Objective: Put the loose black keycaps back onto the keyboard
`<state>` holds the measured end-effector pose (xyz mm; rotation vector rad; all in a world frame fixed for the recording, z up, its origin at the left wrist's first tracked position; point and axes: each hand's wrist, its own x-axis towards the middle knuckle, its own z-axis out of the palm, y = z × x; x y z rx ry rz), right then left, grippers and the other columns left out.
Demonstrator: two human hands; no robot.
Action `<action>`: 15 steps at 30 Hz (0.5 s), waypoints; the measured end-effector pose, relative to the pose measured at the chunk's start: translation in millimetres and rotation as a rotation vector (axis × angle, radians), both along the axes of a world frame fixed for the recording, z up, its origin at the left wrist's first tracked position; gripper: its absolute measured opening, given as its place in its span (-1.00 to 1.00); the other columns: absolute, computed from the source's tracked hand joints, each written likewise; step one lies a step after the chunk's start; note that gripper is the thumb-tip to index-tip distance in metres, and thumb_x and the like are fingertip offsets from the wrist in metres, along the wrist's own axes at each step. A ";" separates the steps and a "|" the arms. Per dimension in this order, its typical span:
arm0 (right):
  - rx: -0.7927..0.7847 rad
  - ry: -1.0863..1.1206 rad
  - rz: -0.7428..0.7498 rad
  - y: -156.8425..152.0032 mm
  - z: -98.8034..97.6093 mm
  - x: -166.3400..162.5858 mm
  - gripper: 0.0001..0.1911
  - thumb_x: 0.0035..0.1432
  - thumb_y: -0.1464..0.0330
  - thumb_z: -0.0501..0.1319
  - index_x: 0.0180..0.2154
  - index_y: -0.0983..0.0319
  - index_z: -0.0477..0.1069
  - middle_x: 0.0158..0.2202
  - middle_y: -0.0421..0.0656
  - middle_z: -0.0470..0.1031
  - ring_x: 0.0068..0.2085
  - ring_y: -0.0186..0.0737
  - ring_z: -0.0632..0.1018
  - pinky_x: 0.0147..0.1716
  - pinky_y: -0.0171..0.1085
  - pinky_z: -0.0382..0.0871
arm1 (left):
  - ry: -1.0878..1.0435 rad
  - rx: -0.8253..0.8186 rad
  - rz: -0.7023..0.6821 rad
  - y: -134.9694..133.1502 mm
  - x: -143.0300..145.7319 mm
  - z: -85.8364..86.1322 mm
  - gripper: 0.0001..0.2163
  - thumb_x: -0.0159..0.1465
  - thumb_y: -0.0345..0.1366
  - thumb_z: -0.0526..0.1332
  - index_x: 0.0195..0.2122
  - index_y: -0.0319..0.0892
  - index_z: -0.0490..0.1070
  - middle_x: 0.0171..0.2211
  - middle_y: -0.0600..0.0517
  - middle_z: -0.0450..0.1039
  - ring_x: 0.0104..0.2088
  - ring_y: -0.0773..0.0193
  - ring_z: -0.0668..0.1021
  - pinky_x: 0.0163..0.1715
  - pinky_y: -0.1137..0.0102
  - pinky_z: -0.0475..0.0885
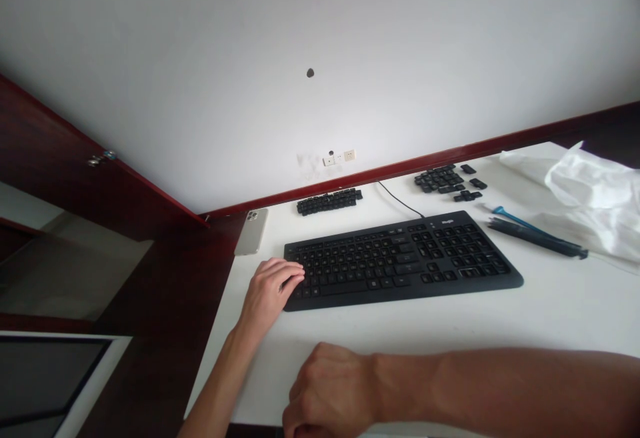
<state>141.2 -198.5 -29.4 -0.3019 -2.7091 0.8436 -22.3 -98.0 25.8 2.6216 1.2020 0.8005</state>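
Note:
A black keyboard (400, 261) lies at a slight slant on the white table, its cable leading back to the wall. My left hand (270, 288) rests at the keyboard's left end, fingers and thumb drawn together over the leftmost keys. Whether a small piece sits between those fingertips is hidden. Closer to me, by the table's front edge, my right hand (330, 388) is curled into a fist, knuckles up. Its fingertips are out of sight, so anything inside cannot be made out.
Loose black keycaps (330, 202) stand in rows behind the keyboard, with another keycap group (440, 179) at back right. A grey phone (251, 233) lies at the left edge. To the right are a blue-handled tool (520, 218), a dark brush-like strip (540, 238) and a white bag (595, 191).

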 end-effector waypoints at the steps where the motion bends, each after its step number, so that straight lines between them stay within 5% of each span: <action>1: -0.001 0.005 0.001 0.0 -0.6 -0.3 -0.80 0.31 0.12 0.21 -0.16 -0.03 0.58 -0.34 -0.42 0.70 -0.35 -0.31 0.63 -0.58 -0.33 0.12 | 0.005 0.007 -0.004 0.0 0.5 0.4 -0.88 0.42 -0.26 0.29 -0.21 -0.04 0.64 -0.18 -0.01 0.70 -0.12 0.16 0.67 -0.03 0.18 0.58; 15: -0.017 0.000 0.003 0.5 0.7 -0.8 -0.81 0.32 0.13 0.23 -0.17 -0.02 0.59 -0.36 -0.40 0.69 -0.38 -0.31 0.62 -0.60 -0.32 0.11 | 0.100 0.174 0.061 -25.5 3.7 -9.2 -0.72 0.35 -0.35 0.32 0.06 0.03 0.59 0.04 0.03 0.67 0.07 0.02 0.62 0.09 0.06 0.54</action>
